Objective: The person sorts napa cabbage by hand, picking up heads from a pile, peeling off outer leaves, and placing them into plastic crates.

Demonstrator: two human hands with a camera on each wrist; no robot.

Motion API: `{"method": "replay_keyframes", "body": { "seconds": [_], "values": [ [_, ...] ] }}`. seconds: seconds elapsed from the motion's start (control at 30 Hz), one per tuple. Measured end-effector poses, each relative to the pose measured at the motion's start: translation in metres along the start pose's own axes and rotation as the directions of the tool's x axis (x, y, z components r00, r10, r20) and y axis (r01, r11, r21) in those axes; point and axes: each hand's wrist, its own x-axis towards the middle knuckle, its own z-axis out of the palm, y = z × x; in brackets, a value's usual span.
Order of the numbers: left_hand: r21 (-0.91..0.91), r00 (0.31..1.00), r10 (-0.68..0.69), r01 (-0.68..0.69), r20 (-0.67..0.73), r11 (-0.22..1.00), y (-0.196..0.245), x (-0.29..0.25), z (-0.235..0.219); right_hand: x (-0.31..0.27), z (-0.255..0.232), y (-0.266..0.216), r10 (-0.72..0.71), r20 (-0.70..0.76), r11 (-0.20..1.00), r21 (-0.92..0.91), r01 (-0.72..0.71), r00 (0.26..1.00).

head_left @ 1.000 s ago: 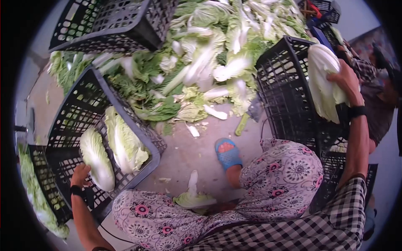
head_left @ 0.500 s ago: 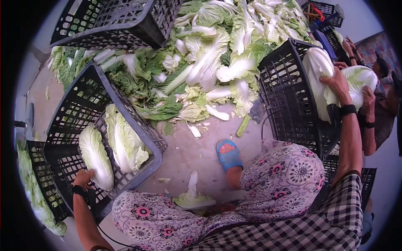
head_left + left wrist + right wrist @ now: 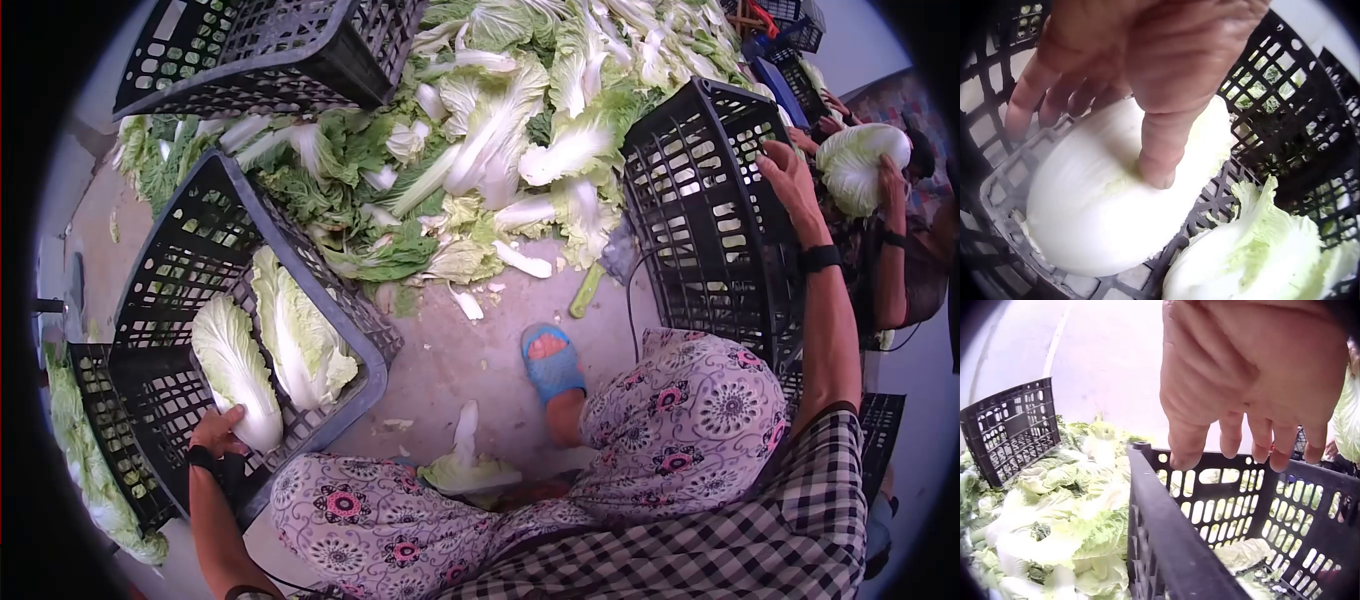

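Note:
My left hand (image 3: 219,434) is low in the black crate (image 3: 230,210) on the left, its thumb lying on a white-green cabbage (image 3: 238,365). The left wrist view shows that thumb pressing the pale base of the cabbage (image 3: 1097,194), the fingers spread along its far side. A second cabbage (image 3: 300,335) lies beside it. My right hand (image 3: 795,190) is over the rim of the right crate (image 3: 690,190), holding nothing. In the right wrist view the hand (image 3: 1247,387) hangs above the crate (image 3: 1172,531) with fingers extended; a pale leafy piece (image 3: 1244,553) lies inside.
A heap of cabbage leaves (image 3: 500,130) spreads between the crates, with another crate (image 3: 270,60) at the back left. Another person's hand (image 3: 890,185) holds a cabbage (image 3: 862,168) at the right. A green-handled tool (image 3: 586,290) and loose leaves lie on the floor.
The cabbage my right hand held has left it, and that hand has moved slightly left, fingers free. My left thumb now reaches further onto the cabbage. The other person's cabbage has moved slightly up.

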Motion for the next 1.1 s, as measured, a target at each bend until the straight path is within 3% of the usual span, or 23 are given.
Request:
{"method": "replay_keyframes", "body": {
  "seconds": [0.03,0.13,0.17,0.3,0.37,0.43,0.5,0.57,0.7,0.8,0.93,1.0,1.1],
  "values": [
    [-0.054,0.999,0.039,-0.037,0.033,0.998,0.003,-0.004,0.002,-0.005,0.001,-0.011,-0.018,0.002,1.000,-0.003,0.018,1.000],
    [-0.015,0.993,-0.033,0.031,-0.114,0.999,-0.019,0.022,-0.007,-0.029,-0.009,-0.047,-0.090,0.004,0.996,0.025,0.090,0.996],
    [0.031,0.996,-0.065,0.067,-0.067,0.997,-0.017,0.026,-0.008,-0.039,-0.015,-0.061,-0.123,0.004,0.992,0.041,0.123,0.992],
    [-0.033,1.000,0.005,-0.005,-0.002,0.999,0.010,0.006,0.013,-0.099,-0.053,-0.141,-0.177,-0.046,0.979,0.094,0.181,0.983],
    [-0.023,0.998,0.035,-0.036,-0.049,0.999,0.011,0.008,0.014,-0.130,-0.072,-0.173,-0.193,-0.059,0.978,0.074,0.197,0.980],
    [0.031,0.989,0.033,-0.029,-0.145,0.999,0.016,0.007,0.013,-0.148,-0.083,-0.192,-0.226,-0.013,0.958,0.181,0.225,0.974],
    [-0.054,0.981,0.132,-0.140,-0.140,0.989,0.022,-0.006,0.004,-0.159,-0.089,-0.197,-0.269,0.058,0.935,0.255,0.246,0.961],
    [-0.129,0.977,0.195,-0.204,-0.085,0.970,0.023,-0.013,-0.015,-0.173,-0.081,-0.205,-0.305,0.101,0.937,0.210,0.280,0.947],
    [-0.463,0.943,0.290,-0.333,-0.164,0.822,0.032,-0.055,-0.024,-0.170,-0.062,-0.225,-0.428,0.229,0.904,0.100,0.416,0.874],
    [-0.626,0.881,0.433,-0.448,-0.190,0.638,0.046,-0.113,-0.016,-0.170,-0.045,-0.240,-0.556,0.184,0.831,0.132,0.541,0.810],
    [-0.735,0.680,0.676,-0.607,-0.284,0.302,0.096,-0.195,0.005,-0.153,-0.034,-0.266,-0.750,0.109,0.661,0.090,0.745,0.652],
    [-0.758,0.610,0.739,-0.615,-0.284,0.216,0.123,-0.228,0.018,-0.147,-0.023,-0.283,-0.798,0.069,0.601,0.157,0.784,0.598],
    [-0.869,0.508,0.838,-0.486,-0.199,0.089,0.158,-0.271,0.059,-0.154,-0.014,-0.323,-0.919,-0.072,0.385,0.054,0.921,0.388]
  ]
}}
